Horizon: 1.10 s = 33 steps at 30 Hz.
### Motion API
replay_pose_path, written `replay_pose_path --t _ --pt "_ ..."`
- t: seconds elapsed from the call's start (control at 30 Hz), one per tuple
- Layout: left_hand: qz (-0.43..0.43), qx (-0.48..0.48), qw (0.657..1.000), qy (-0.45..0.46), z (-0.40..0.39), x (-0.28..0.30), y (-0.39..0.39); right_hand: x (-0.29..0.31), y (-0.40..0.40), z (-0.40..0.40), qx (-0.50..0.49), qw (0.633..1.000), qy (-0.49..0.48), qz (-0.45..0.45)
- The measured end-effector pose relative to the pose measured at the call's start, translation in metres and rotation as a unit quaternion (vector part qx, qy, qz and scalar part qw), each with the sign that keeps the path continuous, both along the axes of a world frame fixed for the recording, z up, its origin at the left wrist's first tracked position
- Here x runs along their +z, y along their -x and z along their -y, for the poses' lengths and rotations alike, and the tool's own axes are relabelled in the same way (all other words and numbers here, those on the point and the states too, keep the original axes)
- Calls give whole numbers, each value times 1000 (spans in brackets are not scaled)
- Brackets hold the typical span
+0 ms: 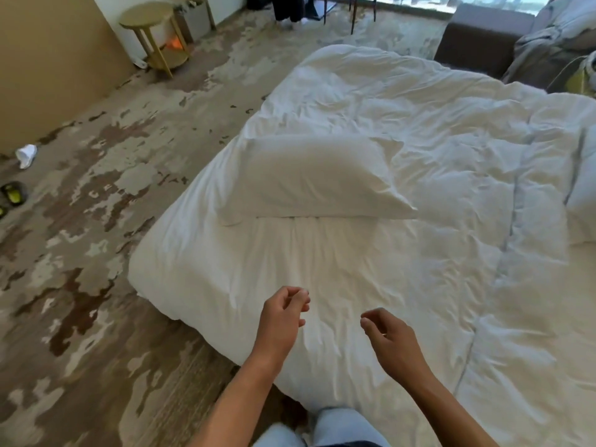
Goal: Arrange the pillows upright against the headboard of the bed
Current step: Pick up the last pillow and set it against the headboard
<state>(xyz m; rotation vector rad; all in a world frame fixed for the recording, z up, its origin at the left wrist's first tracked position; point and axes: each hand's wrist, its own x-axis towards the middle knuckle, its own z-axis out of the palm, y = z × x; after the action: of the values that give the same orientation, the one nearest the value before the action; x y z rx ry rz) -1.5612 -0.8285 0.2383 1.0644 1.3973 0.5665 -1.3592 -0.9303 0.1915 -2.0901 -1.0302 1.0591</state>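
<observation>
- Nearest, at the bottom edge: pale trouser legs [338, 427], standing at the corner of the bed [371, 272].
- Just above these, two bare forearms reaching out over the white duvet [451, 150].
- Left hand [281, 317] raised above the duvet, fingers loosely curled with the tips near the thumb, empty, clamped on nothing.
- Right hand [392, 341] beside it, a gap between the two, fingers likewise bent and slightly parted, holding nothing.
- Farther up the bed, well apart from both hands: one white pillow [317, 182], lying flat on the duvet near the bed's left edge, one long side towards the hands.
- At the right border, a second white pillow-like shape [584, 195], cut off by the frame; too little visible to tell how it lay.
- No headboard in view.
- Left of the bed, patchy brown and beige carpet [96, 253], with a dark sandal [13, 193] and a crumpled white item [26, 155] near the wall.
- Farther off, a round wooden side table [154, 33] by the wall.
- Farthest, a dark brown couch [480, 37] with grey bedding heaped on it, below a bright window.
</observation>
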Motion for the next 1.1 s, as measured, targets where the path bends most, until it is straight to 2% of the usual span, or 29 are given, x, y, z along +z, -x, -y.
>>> replay_pose_path --t 0.4,0.67,0.8,0.97,1.1 --pt "-35 38 995 79 -169 -39 53 3 26 -238 21 1000 -20 -5" --pt "-12 4 997 79 -379 -71 20 -27 32 -384 -12 996 58 73" --pt "-51 -13 998 27 -488 -94 -19 -43 12 -463 1 988 87 125" --pt "-152 -115 980 -59 -606 -132 -75 -67 -39 -558 30 976 98 194" --pt "-243 -248 931 -110 -678 -178 -111 -94 -85 -630 42 967 92 234"
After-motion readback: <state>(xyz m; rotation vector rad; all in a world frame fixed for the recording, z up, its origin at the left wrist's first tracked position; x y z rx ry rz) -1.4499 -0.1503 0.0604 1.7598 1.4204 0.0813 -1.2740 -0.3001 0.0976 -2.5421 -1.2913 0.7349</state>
